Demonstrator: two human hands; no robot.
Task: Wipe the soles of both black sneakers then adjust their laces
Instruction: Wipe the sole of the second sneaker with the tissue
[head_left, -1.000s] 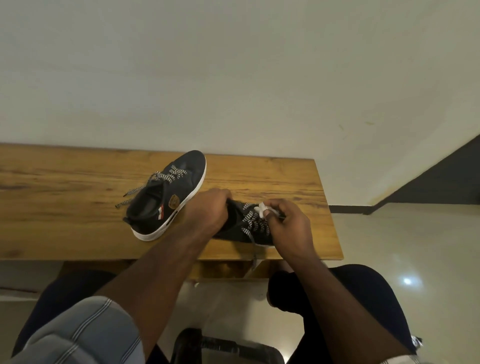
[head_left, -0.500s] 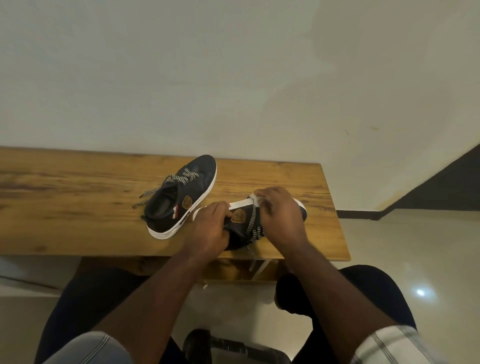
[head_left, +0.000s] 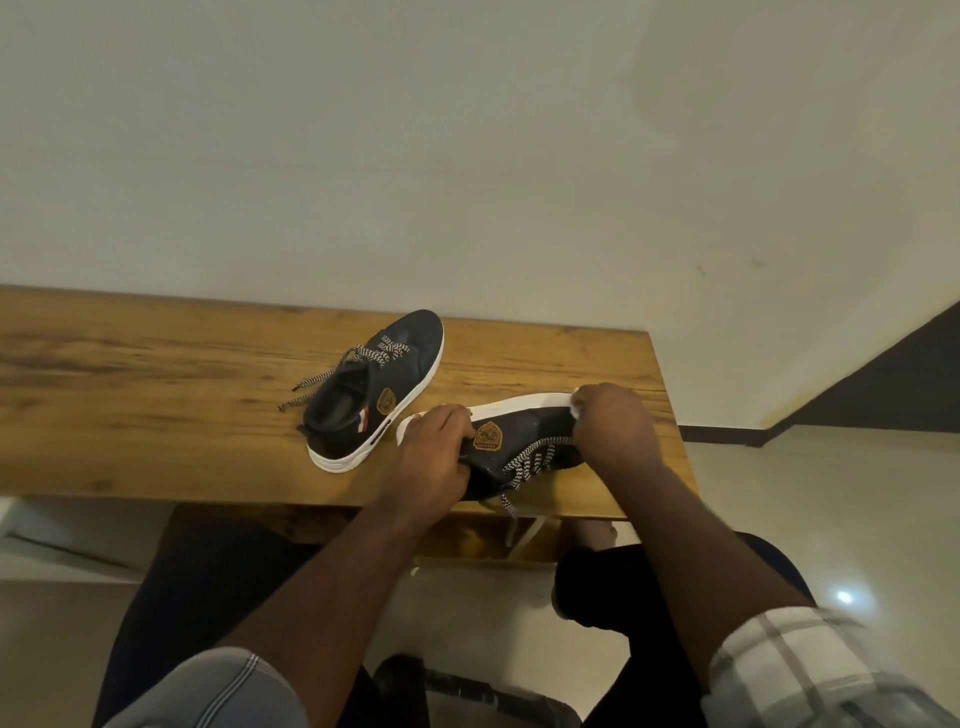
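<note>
Main risk: the tipped sneaker sits right at the near edge of the desk, laces already hanging past that edge, so a hard wipe stroke toward the person could likely push it off onto the floor. Second risk: the white wipe is only a small scrap peeking out, a loose pinch could drop it or let it bunch so bare fingers rub the sole instead. Third: dangling lace may snag under the wrist. The left hand is curled round the heel end of the tipped sneaker, gripping it, thumb side over the collar by the gold badge. The right hand is at the toe end of the same sneaker, fingers pressed together pinching the wipe against the white sole edge, which faces away from the person. So the tipped sneaker lies between both hands, touching each. The second sneaker stands upright on the desk, just beside the left hand on its far left, untouched, laces loose. Judged step: sole wiping on the tipped sneaker, lace work not yet begun.
</note>
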